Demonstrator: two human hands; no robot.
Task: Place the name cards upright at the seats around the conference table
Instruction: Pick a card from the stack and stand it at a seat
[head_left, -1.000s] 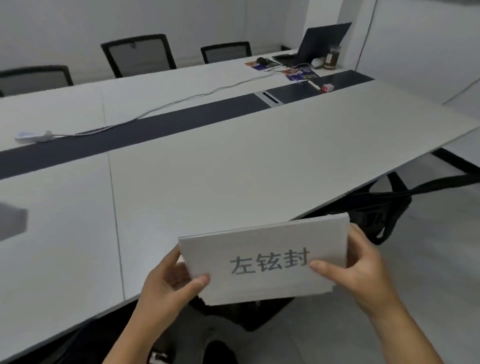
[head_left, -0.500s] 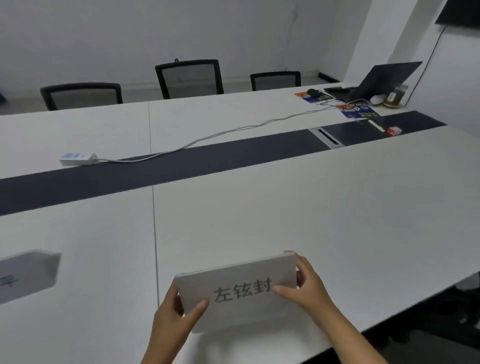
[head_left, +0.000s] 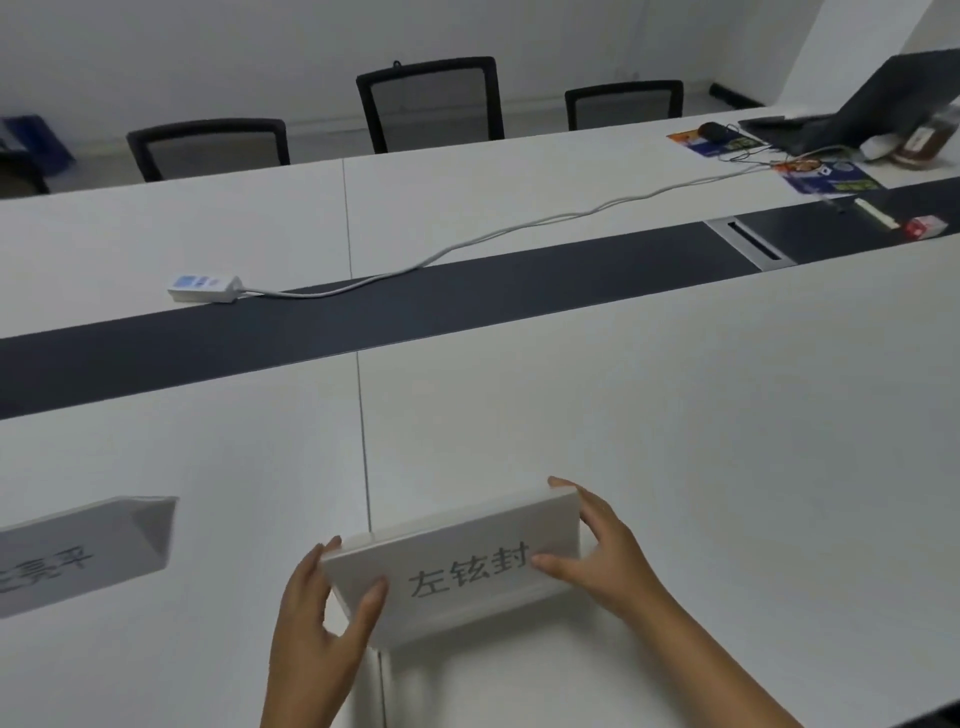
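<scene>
Left hand (head_left: 317, 618) and right hand (head_left: 602, 551) are each pinching an end of the name card (head_left: 457, 566), thumbs in front, fingers behind, holding it at the near edge of the conference table (head_left: 675, 415); second name card (head_left: 78, 551) is standing at left.

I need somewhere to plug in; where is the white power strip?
In the head view the white power strip lies left of centre on the table's far half, at the dark centre strip's far edge.

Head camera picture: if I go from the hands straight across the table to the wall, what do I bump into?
Held name card → dark strip down the table's middle → white cable → middle chair.
</scene>
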